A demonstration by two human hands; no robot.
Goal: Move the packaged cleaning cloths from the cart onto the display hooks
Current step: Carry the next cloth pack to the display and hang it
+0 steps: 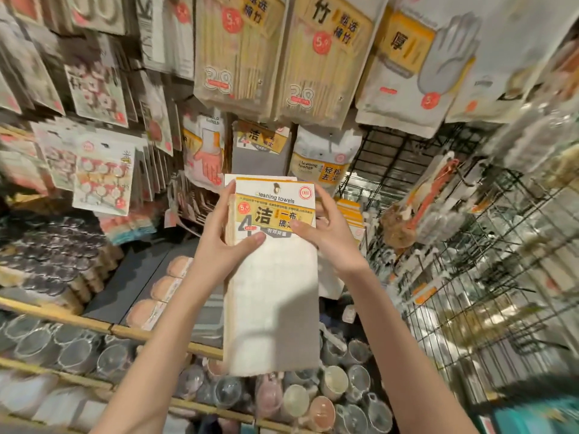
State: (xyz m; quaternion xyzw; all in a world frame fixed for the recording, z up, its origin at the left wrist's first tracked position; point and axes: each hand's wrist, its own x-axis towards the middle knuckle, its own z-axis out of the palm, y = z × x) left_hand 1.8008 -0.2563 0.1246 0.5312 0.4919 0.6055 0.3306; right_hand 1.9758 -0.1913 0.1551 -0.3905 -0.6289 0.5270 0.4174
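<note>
Head view: left grip point(219, 242) and right grip point(326, 233) clasp cleaning-cloth packs point(272, 277) between them.

head: worn on head | faces forward, tilted up at hanging display | close | single view

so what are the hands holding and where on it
Both hands grip a pack of cleaning towels by its upper side edges: left hand on its left, right hand on its right.

Bamboo chopstick packs point(241, 48) hanging high up, glove packs point(416, 64) hanging just right of them, cups point(332, 383) sitting far below them, black wire grid point(463, 277) standing lower right of them
</note>
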